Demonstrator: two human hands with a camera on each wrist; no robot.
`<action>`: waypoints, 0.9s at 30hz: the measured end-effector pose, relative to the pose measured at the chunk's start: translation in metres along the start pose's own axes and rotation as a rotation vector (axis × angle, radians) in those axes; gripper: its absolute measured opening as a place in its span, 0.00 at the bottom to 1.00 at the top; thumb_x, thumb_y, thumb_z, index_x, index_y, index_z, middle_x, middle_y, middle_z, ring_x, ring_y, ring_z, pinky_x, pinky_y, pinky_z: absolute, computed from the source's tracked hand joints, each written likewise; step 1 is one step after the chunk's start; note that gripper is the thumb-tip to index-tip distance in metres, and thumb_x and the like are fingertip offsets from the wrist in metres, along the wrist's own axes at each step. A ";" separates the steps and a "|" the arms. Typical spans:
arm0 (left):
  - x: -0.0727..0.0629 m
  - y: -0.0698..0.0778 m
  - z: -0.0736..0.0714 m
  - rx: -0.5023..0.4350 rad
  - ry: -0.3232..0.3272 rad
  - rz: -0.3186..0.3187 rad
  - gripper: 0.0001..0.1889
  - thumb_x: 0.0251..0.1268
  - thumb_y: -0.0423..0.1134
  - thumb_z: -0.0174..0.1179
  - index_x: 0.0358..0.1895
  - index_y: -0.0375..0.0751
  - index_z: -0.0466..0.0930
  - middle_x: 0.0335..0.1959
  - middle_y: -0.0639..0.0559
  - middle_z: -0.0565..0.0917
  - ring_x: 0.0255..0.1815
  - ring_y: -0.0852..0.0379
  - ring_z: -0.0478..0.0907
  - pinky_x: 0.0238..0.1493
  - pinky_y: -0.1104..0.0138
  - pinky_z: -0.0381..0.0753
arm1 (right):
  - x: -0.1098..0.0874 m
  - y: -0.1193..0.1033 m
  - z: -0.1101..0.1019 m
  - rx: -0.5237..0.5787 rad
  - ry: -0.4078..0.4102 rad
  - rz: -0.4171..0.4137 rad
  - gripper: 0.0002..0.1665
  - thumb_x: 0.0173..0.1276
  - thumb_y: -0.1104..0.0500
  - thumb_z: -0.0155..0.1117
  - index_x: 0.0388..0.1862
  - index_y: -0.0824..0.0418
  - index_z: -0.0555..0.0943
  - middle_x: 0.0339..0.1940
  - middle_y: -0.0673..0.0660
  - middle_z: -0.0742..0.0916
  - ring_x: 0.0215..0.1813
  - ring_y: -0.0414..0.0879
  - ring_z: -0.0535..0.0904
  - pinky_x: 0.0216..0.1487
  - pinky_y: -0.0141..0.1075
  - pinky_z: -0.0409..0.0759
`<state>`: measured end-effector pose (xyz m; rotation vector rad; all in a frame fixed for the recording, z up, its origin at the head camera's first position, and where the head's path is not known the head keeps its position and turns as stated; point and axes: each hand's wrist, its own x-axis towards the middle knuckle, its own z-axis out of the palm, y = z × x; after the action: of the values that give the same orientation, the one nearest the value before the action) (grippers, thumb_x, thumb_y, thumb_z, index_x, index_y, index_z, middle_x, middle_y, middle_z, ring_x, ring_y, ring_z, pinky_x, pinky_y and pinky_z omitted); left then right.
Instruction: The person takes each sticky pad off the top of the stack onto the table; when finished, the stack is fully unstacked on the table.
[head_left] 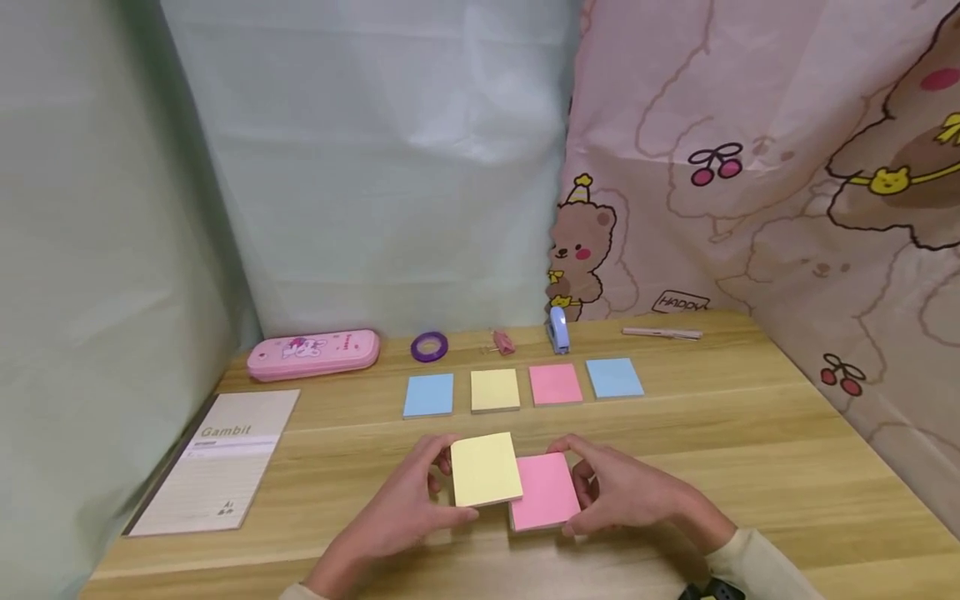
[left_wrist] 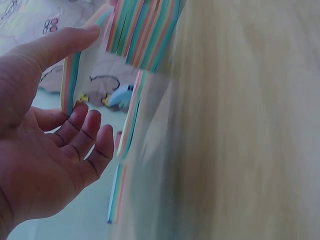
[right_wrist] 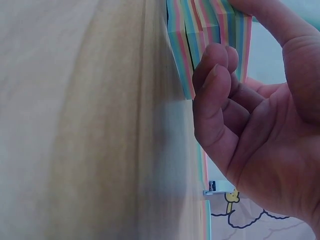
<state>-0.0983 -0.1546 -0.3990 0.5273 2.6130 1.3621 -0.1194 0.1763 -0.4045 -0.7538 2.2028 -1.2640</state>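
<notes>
Two sticky-note pads sit at the table's near middle. My left hand (head_left: pixel 448 483) grips the yellow-topped pad (head_left: pixel 483 469), which is tilted up and overlaps the left edge of the pink-topped pad (head_left: pixel 547 492). My right hand (head_left: pixel 581 487) grips the pink-topped pad by its right side. In the left wrist view, the thumb and curled fingers of the left hand (left_wrist: pixel 82 75) pinch a pad's striped edge (left_wrist: pixel 70 85). The right wrist view shows the right hand (right_wrist: pixel 232 35) with thumb and curled fingers on the striped pad (right_wrist: pixel 200 30) against the wood.
Behind the hands lie several pads in a row: blue (head_left: pixel 428 394), yellow (head_left: pixel 495 389), pink (head_left: pixel 555 384), blue (head_left: pixel 614 377). Further back are a pink pencil case (head_left: pixel 313 354), purple tape (head_left: pixel 429 346), pink clips (head_left: pixel 502 342), a blue stapler (head_left: pixel 557 329) and a pen (head_left: pixel 662 333). A notebook (head_left: pixel 221 458) lies left.
</notes>
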 end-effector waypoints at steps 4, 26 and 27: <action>0.000 -0.006 -0.016 0.007 0.005 -0.029 0.44 0.50 0.44 0.83 0.73 0.48 0.71 0.50 0.51 0.73 0.47 0.54 0.71 0.44 0.69 0.79 | -0.001 0.000 -0.002 0.003 0.005 -0.002 0.51 0.58 0.55 0.83 0.75 0.56 0.65 0.26 0.46 0.81 0.28 0.35 0.77 0.28 0.27 0.75; 0.007 -0.054 -0.062 0.058 -0.025 -0.050 0.46 0.51 0.36 0.82 0.73 0.29 0.67 0.39 0.49 0.73 0.35 0.59 0.69 0.34 0.73 0.72 | -0.001 0.000 -0.001 0.012 -0.012 -0.023 0.52 0.58 0.56 0.83 0.77 0.60 0.64 0.27 0.47 0.81 0.28 0.35 0.76 0.27 0.27 0.75; 0.007 -0.054 -0.063 0.062 -0.028 -0.050 0.46 0.51 0.36 0.82 0.73 0.28 0.67 0.40 0.49 0.73 0.35 0.59 0.69 0.34 0.73 0.72 | -0.001 0.000 0.000 0.010 -0.013 -0.024 0.52 0.59 0.56 0.83 0.76 0.60 0.64 0.27 0.47 0.81 0.28 0.35 0.76 0.27 0.27 0.75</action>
<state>-0.1357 -0.2284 -0.4068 0.4826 2.6341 1.2539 -0.1189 0.1773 -0.4042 -0.7842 2.1815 -1.2773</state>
